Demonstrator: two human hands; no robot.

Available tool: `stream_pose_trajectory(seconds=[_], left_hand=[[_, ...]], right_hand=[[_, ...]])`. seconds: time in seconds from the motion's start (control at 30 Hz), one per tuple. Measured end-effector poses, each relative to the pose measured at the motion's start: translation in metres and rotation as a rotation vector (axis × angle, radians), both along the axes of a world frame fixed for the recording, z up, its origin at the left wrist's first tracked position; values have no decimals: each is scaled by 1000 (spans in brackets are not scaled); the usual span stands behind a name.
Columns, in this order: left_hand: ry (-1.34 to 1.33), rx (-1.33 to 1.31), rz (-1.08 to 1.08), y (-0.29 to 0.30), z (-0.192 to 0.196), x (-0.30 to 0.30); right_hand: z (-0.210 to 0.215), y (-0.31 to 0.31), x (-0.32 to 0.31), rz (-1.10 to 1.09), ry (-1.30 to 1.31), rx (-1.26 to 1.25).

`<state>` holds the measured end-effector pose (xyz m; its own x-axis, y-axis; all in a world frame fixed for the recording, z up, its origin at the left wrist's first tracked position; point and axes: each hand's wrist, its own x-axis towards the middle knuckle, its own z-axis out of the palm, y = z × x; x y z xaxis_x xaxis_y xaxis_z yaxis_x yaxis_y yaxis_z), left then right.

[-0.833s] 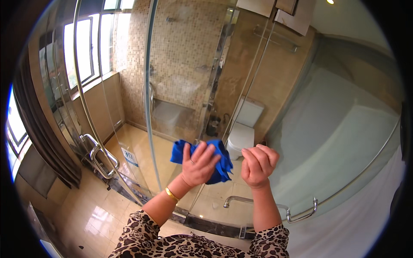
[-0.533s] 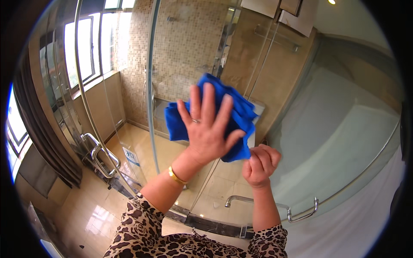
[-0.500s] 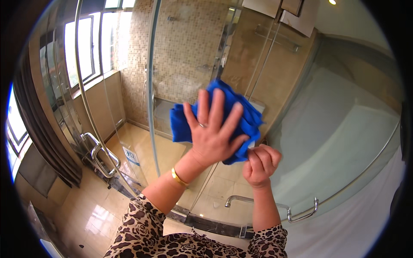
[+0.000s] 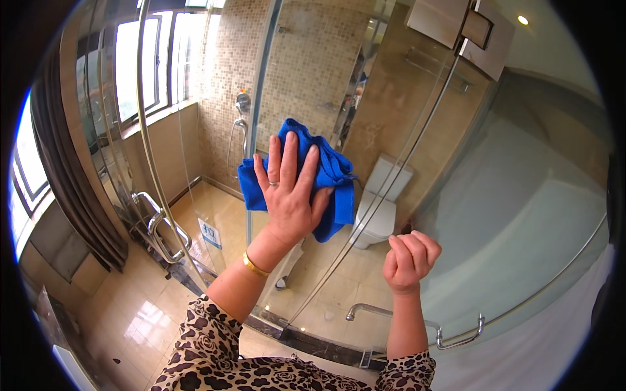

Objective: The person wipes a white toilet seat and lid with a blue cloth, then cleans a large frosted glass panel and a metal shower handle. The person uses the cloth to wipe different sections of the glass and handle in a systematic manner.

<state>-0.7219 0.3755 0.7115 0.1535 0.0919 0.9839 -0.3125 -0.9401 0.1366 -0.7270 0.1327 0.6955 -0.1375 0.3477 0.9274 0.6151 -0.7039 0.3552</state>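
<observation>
My left hand (image 4: 287, 186) lies with fingers spread over a crumpled blue cloth (image 4: 336, 173), pressing it against a clear glass panel (image 4: 313, 274). A ring and a gold bangle (image 4: 255, 264) are on that hand and wrist. The cloth bunches out above the fingertips and hangs down past the thumb. To the right of the cloth, and apart from it, my right hand (image 4: 412, 260) is closed in a fist. Whatever its fingers hold, if anything, is hidden.
A metal bar handle (image 4: 460, 329) sits below my right hand, and a looped door handle (image 4: 171, 238) at left. Behind the glass stand a white toilet (image 4: 377, 215) and a hand shower (image 4: 243, 104). Frosted glass (image 4: 502, 215) fills the right side. A dark curtain (image 4: 72, 163) hangs far left.
My left hand has slid the cloth leftward across the glass, uncovering the toilet behind. My right hand, still closed, now shows apart from the cloth. The view has shifted slightly.
</observation>
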Motion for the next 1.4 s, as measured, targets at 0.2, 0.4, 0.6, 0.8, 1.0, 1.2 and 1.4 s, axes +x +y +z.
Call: stream_pose_trajectory(seconds=[0.2, 0.4, 0.6, 0.8, 1.0, 1.2, 1.4], left_hand=[[58, 122, -58, -41, -65, -7], [2, 324, -133, -34, -55, -8], [-33, 115, -39, 6, 8, -2], [86, -217, 36, 8, -93, -1], [127, 67, -70, -10, -203, -6], [20, -49, -12, 45, -83, 6], [60, -264, 82, 53, -107, 4]], right_hand=[[2, 6, -2, -33, 10, 9], [-1, 15, -1, 16, 49, 110], [-34, 18, -3, -190, 53, -1], [-41, 23, 2, -184, 11, 15], [-42, 25, 5, -174, 2, 7], [-37, 20, 2, -185, -3, -5], [-39, 21, 4, -196, 8, 0]])
